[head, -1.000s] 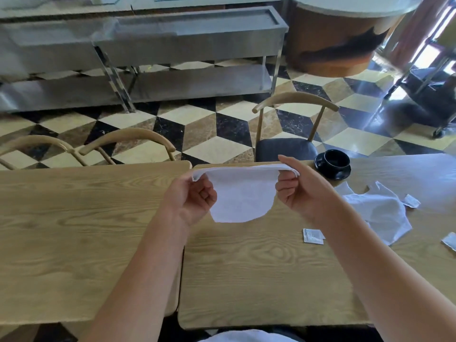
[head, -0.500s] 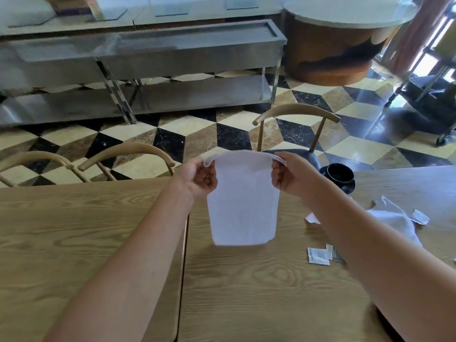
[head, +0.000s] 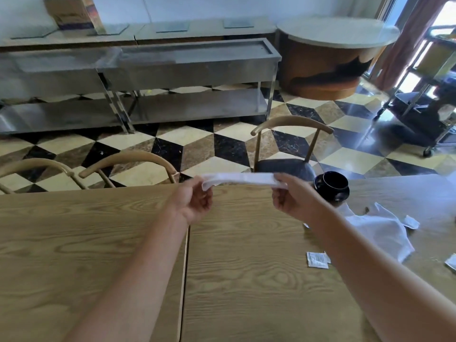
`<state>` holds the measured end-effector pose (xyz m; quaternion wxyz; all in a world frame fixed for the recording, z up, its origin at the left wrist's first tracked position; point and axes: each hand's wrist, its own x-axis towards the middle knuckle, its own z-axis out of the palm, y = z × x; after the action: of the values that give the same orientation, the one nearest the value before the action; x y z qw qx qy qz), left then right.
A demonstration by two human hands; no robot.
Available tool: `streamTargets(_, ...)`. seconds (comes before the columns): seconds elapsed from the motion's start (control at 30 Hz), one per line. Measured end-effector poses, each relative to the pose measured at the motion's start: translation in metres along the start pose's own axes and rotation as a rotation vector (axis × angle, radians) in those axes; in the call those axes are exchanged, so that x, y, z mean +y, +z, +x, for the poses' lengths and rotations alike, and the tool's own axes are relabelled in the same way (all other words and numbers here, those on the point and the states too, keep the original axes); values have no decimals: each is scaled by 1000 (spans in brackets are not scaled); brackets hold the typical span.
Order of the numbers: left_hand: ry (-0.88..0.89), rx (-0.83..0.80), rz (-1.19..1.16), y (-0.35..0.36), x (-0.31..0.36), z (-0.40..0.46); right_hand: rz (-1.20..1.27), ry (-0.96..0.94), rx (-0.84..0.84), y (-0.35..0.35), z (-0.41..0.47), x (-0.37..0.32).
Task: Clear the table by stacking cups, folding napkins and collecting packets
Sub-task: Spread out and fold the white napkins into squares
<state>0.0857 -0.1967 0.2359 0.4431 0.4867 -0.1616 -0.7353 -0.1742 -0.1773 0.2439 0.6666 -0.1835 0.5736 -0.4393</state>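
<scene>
1. White napkin (head: pixel 243 178) is held in the air between both hands, stretched flat and seen nearly edge-on, so it looks like a thin strip.
2. Left hand (head: pixel 191 202) pinches the left end of the napkin; its fingers (head: pixel 206 193) are closed on the cloth, the other fingers curled into the palm.
3. Right hand (head: pixel 292 198) pinches the right end in the same way, its fingers (head: pixel 280 186) clenched on the napkin edge.
4. The napkin hangs above the far edge of the wooden bench (head: pixel 246 280) and does not touch it.
5. Just right of the right fingers, a black cup (head: pixel 334 181) stands on a black saucer (head: pixel 341 195) on the bench.
6. Nearer to the person than the cup, behind the right forearm, a second white napkin (head: pixel 380 230) lies crumpled on the bench.
7. A small packet (head: pixel 317 260) lies flat on the bench under the right forearm, well below the right fingers.
8. Another packet (head: pixel 410 222) touches the right side of the crumpled napkin, and one more packet (head: pixel 451 262) is cut by the right border of the view.
9. Beyond the fingers, a chair (head: pixel 291 124) stands at the far side of the bench, on a checkered floor (head: pixel 197 144).
</scene>
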Motion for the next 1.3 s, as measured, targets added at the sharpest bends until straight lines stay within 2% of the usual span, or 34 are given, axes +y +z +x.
streamTargets(0.27, -401, 128, 28, -115, -173, -35, -109, 424, 223, -78, -31, 212)
streamTargets(0.37, -590, 205, 127, -147, -223, -57, -231, 514, 276, -95, -45, 260)
streamTargets(0.43, -636, 254, 204, -161, -241, -64, -300, 528, 275, -100, -49, 275)
streamTargets(0.53, -605, 292, 300, -167, -249, -63, -356, 503, 287, -95, -48, 273)
streamTargets(0.67, -377, 345, 342, -148, -227, -54, -420, 455, 279, -81, -38, 250)
streamTargets(0.8, -216, 364, 314, -129, -192, -28, -290, 392, 252, -66, -18, 219)
streamTargets(0.97, -209, 313, 213, -111, -153, 23, -93, 356, 232, -53, 17, 177)
streamTargets(1.17, -177, 305, 80, -82, -114, 85, -11, 410, 186, -50, 77, 134)
streamTargets(1.3, -190, 338, 143, -74, -107, 122, 11, 466, 190, -50, 122, 121)
